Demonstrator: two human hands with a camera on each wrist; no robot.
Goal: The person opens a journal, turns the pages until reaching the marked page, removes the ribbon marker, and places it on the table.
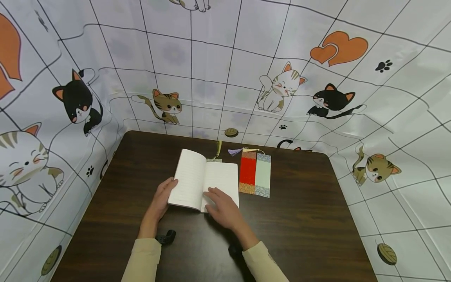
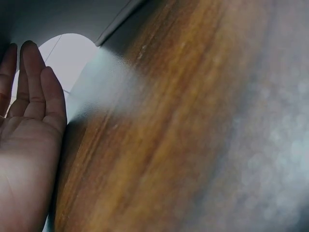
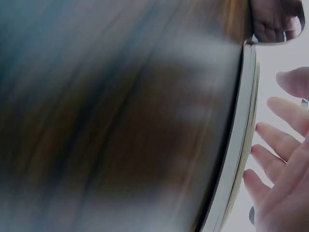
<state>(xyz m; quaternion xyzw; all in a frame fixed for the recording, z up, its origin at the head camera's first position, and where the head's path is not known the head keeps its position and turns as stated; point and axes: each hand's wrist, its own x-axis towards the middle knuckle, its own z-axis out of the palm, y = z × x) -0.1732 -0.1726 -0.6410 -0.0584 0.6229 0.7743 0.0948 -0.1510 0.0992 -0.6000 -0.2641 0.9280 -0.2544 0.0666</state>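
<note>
An open notebook (image 1: pixel 188 180) with faintly lined white pages lies at mid-table, its left half tilted up off the table. My left hand (image 1: pixel 163 197) grips the left edge, thumb on the page side. In the left wrist view the fingers of the left hand (image 2: pixel 31 125) stretch behind the raised cover. My right hand (image 1: pixel 225 209) is over the right page (image 1: pixel 223 174), fingers spread, fingertips touching it near the spine. The right wrist view shows the right hand (image 3: pixel 285 159) with loosely straight fingers beside the page stack (image 3: pixel 244 130).
Right of the notebook lie a red bookmark (image 1: pixel 248 172) and a pale green bookmark (image 1: pixel 262 176), both tasselled. Another yellow-green tassel (image 1: pixel 219 149) pokes out behind the notebook's top edge. The dark wood table (image 1: pixel 299 219) meets a cat-printed curtain (image 1: pixel 211 70) at back and sides.
</note>
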